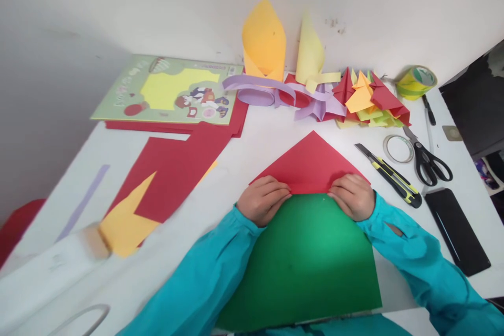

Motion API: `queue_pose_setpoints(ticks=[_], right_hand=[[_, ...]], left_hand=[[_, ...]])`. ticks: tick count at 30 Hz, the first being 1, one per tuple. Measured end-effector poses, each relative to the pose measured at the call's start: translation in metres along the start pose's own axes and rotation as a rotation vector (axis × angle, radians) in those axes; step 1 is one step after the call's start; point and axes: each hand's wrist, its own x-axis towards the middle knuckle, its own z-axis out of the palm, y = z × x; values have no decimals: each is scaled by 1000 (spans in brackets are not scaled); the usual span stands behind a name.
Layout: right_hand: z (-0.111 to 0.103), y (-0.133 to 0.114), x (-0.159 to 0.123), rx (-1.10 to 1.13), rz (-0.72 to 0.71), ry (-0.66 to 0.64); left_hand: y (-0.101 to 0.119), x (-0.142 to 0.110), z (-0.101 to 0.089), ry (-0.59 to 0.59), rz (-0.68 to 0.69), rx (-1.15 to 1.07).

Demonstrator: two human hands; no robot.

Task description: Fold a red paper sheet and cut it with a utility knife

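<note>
A red sheet of paper (311, 160) lies before me, its far corner pointing at the wall and its near edge folded up in a narrow strip. At the left end of that fold, my left hand (263, 200) is closed, fingers and thumb pinching the paper. My right hand (352, 197) pinches the other end in the same way. Both hands rest at the far edge of a green sheet (311, 257), which reaches toward my body under my forearms.
Red sheets (173, 173), a yellow cut piece (129, 220) and a paper pad (173, 89) lie left. Folded paper shapes (366, 97) line the wall. At right are a utility knife (389, 176), scissors (427, 160), tape (398, 148) and a black phone (457, 231).
</note>
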Motion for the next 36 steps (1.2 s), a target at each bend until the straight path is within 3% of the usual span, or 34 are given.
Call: queue_pose_setpoints(ticks=[4,13,23,36], right_hand=[[6,5,4,-92,-58,59],[5,3,2,-66,37,21],[6,-1,7,50,257,85],[4,-1,1,-2,265,86]], left_hand=[[-5,-4,-1,24,-13,80],[-5,-8,-2,23,-6,110],[-3,-5,-4,39,-83,104],[-3,-3,-2,64,-137,61]])
